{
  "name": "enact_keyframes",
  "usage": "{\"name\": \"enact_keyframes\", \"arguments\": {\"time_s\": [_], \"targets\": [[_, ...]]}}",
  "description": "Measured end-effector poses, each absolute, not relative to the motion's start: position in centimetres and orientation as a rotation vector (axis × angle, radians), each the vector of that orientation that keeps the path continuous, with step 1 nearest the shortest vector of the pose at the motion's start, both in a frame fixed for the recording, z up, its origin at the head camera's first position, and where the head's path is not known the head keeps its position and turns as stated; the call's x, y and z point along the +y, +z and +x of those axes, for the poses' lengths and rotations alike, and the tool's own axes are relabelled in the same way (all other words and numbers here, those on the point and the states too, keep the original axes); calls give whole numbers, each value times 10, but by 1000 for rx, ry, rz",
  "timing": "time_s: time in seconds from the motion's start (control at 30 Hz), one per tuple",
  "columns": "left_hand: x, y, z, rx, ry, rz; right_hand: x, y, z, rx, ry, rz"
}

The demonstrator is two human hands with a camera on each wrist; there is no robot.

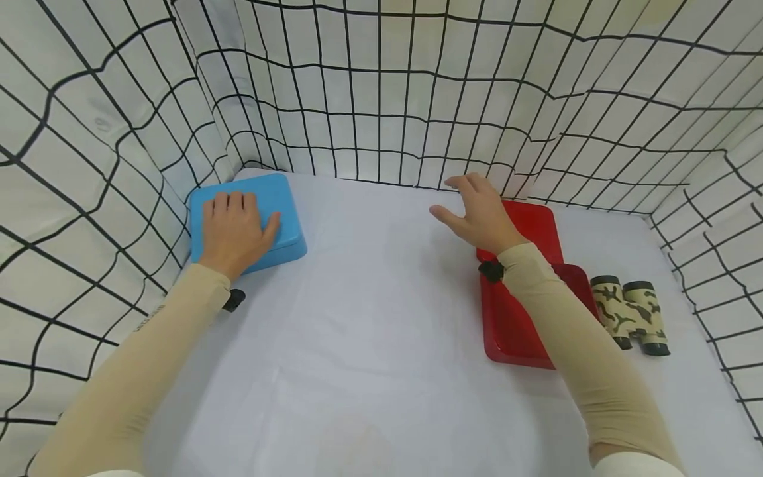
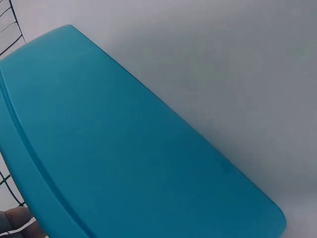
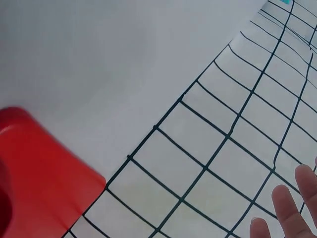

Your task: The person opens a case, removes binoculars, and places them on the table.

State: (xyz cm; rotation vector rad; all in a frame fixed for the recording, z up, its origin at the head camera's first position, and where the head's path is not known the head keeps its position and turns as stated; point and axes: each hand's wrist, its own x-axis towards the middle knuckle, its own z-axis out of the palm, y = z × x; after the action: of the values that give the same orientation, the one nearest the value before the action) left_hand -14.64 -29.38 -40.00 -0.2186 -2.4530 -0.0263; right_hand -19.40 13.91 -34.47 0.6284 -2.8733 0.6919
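No text can be read in any view, the one candidate being a short row of dark print (image 1: 149, 318) on the beige left sleeve (image 1: 140, 371), below and to the left of the blue box (image 1: 281, 209) in the head view, its characters too tiny to make out.

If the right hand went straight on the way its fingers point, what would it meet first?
Probably the net at the far side; nothing shows between it and the right hand, though depth is unclear.
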Motion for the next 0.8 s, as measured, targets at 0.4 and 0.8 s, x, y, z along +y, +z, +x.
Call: {"name": "enact_keyframes", "arguments": {"time_s": [0.4,0.8], "targets": [[-309,-400,-142,-2525,-64,-156,109,-353,-196,-2874,716,656],[-330,-406,-138,-2484,-17,-143,86,-362,-199,-2873,761,699]]}}
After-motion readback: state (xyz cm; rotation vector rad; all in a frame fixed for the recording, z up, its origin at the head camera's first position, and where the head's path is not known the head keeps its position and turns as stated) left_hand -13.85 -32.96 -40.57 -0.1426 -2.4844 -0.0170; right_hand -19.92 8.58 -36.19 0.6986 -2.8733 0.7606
